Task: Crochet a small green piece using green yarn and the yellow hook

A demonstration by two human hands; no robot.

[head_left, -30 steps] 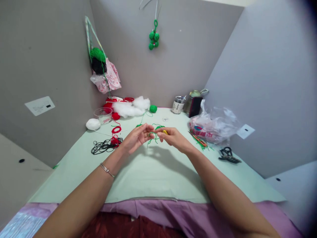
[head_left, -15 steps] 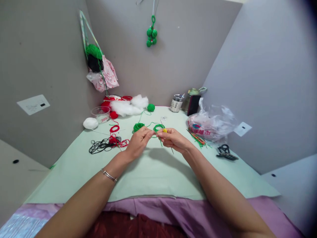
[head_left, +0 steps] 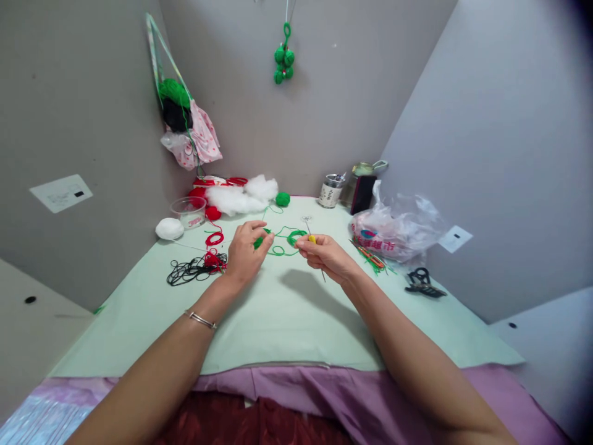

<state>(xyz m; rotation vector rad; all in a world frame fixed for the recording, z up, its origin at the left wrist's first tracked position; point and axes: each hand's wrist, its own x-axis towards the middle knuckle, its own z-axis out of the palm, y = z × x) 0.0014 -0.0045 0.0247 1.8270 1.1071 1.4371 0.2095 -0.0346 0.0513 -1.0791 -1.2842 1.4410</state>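
Note:
My right hand pinches a thin metal crochet hook with a yellow grip; its shaft slants up and down past the fingers. Directly behind those fingertips lies a coil of green yarn. My left hand hovers palm down with its fingers apart, holding nothing, and partly covers a green yarn bundle. A loose green strand runs between bundle and coil. Whether any yarn is pinched along with the hook, I cannot tell.
Left are black cord, red yarn, a white yarn ball and a clear tub. White stuffing sits behind. Right are a plastic bag, orange-handled scissors and a black hair claw.
My left hand has moved left, away from my right hand, and its fingers have opened. The right hand stays nearly in place with the hook.

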